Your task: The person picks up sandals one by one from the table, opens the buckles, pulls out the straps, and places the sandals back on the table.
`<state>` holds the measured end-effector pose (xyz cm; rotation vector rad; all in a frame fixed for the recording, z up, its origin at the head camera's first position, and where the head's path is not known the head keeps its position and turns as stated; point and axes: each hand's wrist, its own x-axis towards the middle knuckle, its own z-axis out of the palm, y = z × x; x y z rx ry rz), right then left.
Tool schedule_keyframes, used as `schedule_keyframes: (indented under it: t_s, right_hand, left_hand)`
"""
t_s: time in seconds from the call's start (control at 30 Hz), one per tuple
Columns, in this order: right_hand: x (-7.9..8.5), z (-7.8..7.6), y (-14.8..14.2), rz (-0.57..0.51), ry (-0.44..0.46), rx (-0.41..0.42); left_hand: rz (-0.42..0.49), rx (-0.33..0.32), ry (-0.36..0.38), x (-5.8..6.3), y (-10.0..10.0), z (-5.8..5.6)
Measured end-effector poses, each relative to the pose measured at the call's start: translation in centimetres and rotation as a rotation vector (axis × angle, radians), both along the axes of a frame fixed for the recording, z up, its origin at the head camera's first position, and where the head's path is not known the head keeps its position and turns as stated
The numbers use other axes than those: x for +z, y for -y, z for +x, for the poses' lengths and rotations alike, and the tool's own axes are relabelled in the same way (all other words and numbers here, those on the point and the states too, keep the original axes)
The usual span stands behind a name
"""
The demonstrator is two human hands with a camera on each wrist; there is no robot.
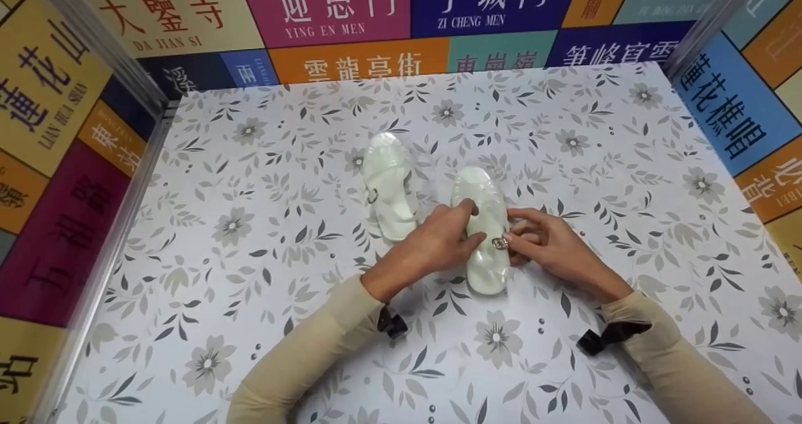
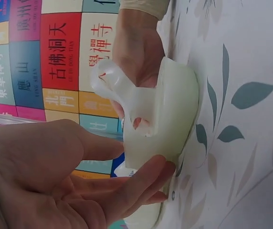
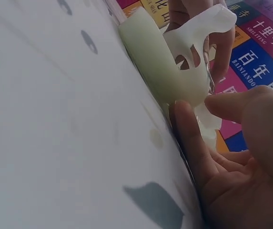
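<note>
Two pale, whitish-green glossy sandals lie on the patterned cloth, soles down. My left hand holds the inner side of the right-hand sandal, thumb and fingertips against its edge. From the other side my right hand pinches the same sandal near a small metal buckle. In the left wrist view, the left thumb and fingers touch the sandal at its side wall. The right wrist view has the right thumb and index fingertip on the sandal. The other sandal rests untouched to the left.
A white cloth with grey flowers and leaves covers the table. Colourful panels with large characters stand along the back and both sides. A dark wrist camera sits on each sleeve.
</note>
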<state>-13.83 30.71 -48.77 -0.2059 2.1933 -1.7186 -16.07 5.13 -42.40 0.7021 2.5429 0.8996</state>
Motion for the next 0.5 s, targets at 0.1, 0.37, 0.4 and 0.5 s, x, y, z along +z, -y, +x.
schedule_keyframes:
  t_s: [0.1, 0.37, 0.4, 0.5]
  right_hand:
    - [0.0, 0.0, 0.2, -0.011, -0.031, -0.004]
    - [-0.1, -0.6, 0.6, -0.080, -0.081, -0.055]
    - [-0.1, -0.9, 0.6, -0.087, -0.082, -0.065]
    - [0.0, -1.8, 0.6, -0.099, -0.092, -0.107]
  left_hand:
    - [0.020, -0.003, -0.008, 0.1, -0.1, -0.1]
    - [0.089, 0.038, -0.137, -0.6, -0.1, -0.6]
    - [0.100, 0.051, -0.154, -0.7, -0.2, -0.7]
    - [0.131, 0.095, -0.191, -0.9, -0.8, -1.2]
